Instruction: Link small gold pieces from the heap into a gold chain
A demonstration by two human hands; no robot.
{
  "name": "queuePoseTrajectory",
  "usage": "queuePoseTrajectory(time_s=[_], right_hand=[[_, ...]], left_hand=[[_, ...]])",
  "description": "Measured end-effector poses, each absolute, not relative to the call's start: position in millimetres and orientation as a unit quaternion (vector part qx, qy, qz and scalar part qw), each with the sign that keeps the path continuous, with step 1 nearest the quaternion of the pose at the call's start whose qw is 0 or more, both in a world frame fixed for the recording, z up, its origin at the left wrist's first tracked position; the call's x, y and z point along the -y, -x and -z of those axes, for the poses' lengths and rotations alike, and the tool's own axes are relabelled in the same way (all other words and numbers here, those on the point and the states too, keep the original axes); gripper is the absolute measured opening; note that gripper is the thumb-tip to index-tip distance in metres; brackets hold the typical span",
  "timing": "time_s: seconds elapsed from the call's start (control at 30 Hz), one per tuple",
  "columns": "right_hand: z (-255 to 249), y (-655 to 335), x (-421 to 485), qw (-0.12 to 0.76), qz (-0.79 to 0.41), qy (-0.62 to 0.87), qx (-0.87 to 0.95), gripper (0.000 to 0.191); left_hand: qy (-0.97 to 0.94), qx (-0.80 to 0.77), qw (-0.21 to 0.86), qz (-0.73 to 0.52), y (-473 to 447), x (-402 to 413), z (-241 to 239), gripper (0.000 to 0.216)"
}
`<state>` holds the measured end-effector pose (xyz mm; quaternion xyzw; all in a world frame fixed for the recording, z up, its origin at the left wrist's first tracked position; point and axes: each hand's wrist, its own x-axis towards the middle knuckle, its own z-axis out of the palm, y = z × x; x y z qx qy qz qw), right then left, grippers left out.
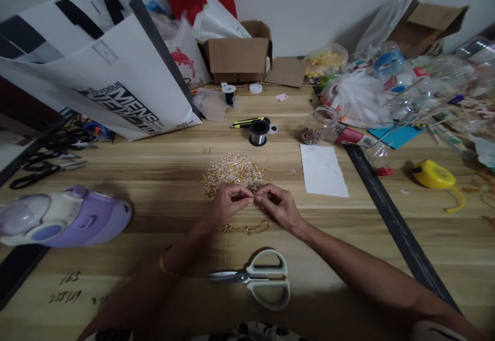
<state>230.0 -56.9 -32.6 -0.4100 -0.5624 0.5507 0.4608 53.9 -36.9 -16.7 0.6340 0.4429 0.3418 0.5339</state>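
Note:
My left hand (pixel 228 204) and my right hand (pixel 278 206) meet fingertip to fingertip at the near edge of a pile of small gold and silver beads (pixel 233 172). Both pinch something tiny between thumb and fingers; I cannot make out what. A gold beaded strand (pixel 244 227) lies on the wooden table (pixel 162 176) just below my hands. Pale-handled scissors (pixel 263 278) lie closed nearer to me, between my forearms.
A spool of clear thread (pixel 259 132) and a yellow-black tool (pixel 246 122) lie beyond the pile. White paper (pixel 323 171), a bead jar (pixel 317 124), a yellow tape measure (pixel 433 174), a purple device (pixel 65 216), a paper bag (pixel 104 68), a cardboard box (pixel 237 52) and plastic clutter surround.

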Motion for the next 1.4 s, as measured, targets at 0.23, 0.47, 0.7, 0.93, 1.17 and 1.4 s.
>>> queuePoseTrajectory(time_s=[0.23,0.47,0.7,0.93,1.17,1.4], right_hand=[[31.7,-230.3,55.7,0.460,-0.569,0.406,0.547,0.024],[31.4,-230.1,55.8,0.454,-0.577,0.407,0.543,0.025],[30.8,-230.2,55.3,0.453,-0.580,0.406,0.542,0.025],[30.6,-229.3,55.8,0.461,-0.590,0.395,0.532,0.024],[30.9,-228.5,56.1,0.467,-0.594,0.390,0.526,0.023],[30.8,-228.3,56.3,0.463,-0.589,0.390,0.535,0.024]], left_hand=[[-0.639,-0.447,0.516,-0.353,-56.0,38.5,13.7,0.009],[-0.661,-0.458,0.465,-0.371,-59.2,40.5,10.5,0.007],[-0.688,-0.458,0.418,-0.377,-59.3,41.5,11.0,0.007],[-0.721,-0.455,0.365,-0.374,-59.6,42.4,10.6,0.005],[-0.724,-0.454,0.361,-0.373,-59.1,43.0,13.3,0.006],[-0.738,-0.448,0.347,-0.368,-59.7,42.5,10.3,0.007]])
